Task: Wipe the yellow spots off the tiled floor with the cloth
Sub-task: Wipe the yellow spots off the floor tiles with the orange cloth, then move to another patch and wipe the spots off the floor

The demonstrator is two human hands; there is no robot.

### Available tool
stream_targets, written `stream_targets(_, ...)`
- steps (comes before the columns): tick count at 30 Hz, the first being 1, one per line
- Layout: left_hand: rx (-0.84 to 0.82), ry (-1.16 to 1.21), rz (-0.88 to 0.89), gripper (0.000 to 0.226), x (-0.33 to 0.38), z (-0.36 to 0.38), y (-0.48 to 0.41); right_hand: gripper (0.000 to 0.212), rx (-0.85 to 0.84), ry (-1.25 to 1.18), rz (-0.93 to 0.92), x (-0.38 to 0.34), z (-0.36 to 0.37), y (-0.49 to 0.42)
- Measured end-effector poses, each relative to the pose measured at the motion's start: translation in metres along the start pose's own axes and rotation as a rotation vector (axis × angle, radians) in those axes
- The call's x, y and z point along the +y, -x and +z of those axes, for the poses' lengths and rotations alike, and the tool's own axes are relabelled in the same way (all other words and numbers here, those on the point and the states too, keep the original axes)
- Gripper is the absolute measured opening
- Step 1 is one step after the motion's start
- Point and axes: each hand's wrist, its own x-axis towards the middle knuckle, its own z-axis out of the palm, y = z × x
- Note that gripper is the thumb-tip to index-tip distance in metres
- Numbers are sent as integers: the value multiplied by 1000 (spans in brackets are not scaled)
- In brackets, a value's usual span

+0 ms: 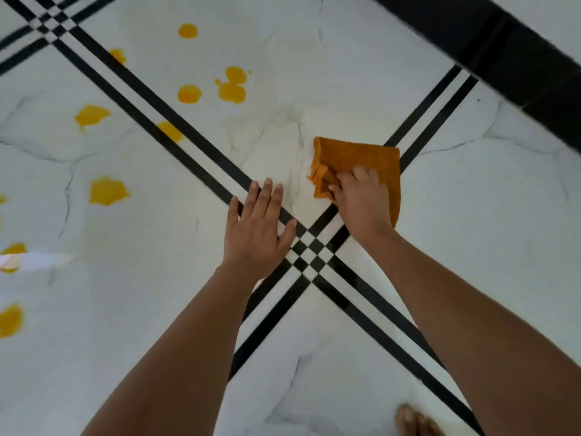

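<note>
A folded orange-brown cloth (358,157) lies flat on the white marble-look tiled floor (314,89), right of centre. My right hand (361,199) presses on the cloth's near part, fingers bent over its folded edge. My left hand (256,229) rests flat on the floor with fingers spread, left of the cloth, holding nothing. Several yellow spots mark the floor to the left: one (188,30) far up, a cluster (232,86), another (189,94), a blot (91,115), one on a black stripe (169,131), a large one (107,191), and more at the left edge (11,319).
Double black stripes (188,146) cross the floor diagonally and meet in a checkered junction (309,247) between my hands. A black skirting band (518,55) runs along the upper right. Toes of a foot (415,421) show at the bottom edge.
</note>
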Motion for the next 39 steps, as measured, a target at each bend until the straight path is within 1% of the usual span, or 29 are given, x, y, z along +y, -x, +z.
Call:
stream_targets(2, -19, 71, -44, 67, 14, -17, 16, 27, -76, -20, -14, -5, -21, 5)
stream_targets(3, -38, 101, -67, 64, 22, -31, 28, 26, -92, -81, 22, -6, -36, 12)
stream_targets(6, -80, 179, -133, 62, 43, -77, 62, 20, -147, -387, 194, -14, -87, 39)
stream_targets(7, -96, 210, -160, 62, 49, -101, 78, 18, -181, -465, 238, -21, -113, 50)
stream_targets(10, -122, 328, -271, 60, 63, -175, 127, 17, -296, -599, 353, -51, -191, 86)
stream_targets(13, -130, 425, -380, 59, 68, -268, 177, 19, -346, -706, 452, -90, -280, 125)
stream_targets(15, -95, 515, -460, 57, 71, -336, 214, 21, -374, -744, 465, -126, -346, 152)
stream_targets(19, 0, 739, -599, 52, 67, -460, 289, 18, -425, -803, 407, -201, -470, 199)
stream_targets(22, 139, 948, -711, 49, 52, -548, 358, 30, -435, -857, 354, -268, -557, 231)
stream_targets(23, 146, 995, -720, 48, 54, -558, 366, 34, -423, -874, 366, -272, -566, 234)
stream_targets(24, 186, 1026, -734, 47, 46, -578, 385, 37, -408, -885, 344, -293, -584, 241)
stream_targets(26, 241, 1074, -742, 46, 31, -608, 416, 37, -392, -886, 307, -325, -611, 252)
stream_targets(31, 363, 1074, -739, 40, -23, -670, 475, 21, -394, -904, 188, -414, -665, 264)
stream_targets(36, 456, 1113, -737, 43, -79, -712, 486, 23, -392, -956, 166, -489, -682, 254)
stream_targets(39, 463, 1116, -699, 45, -117, -735, 480, 28, -389, -985, 148, -532, -687, 237)
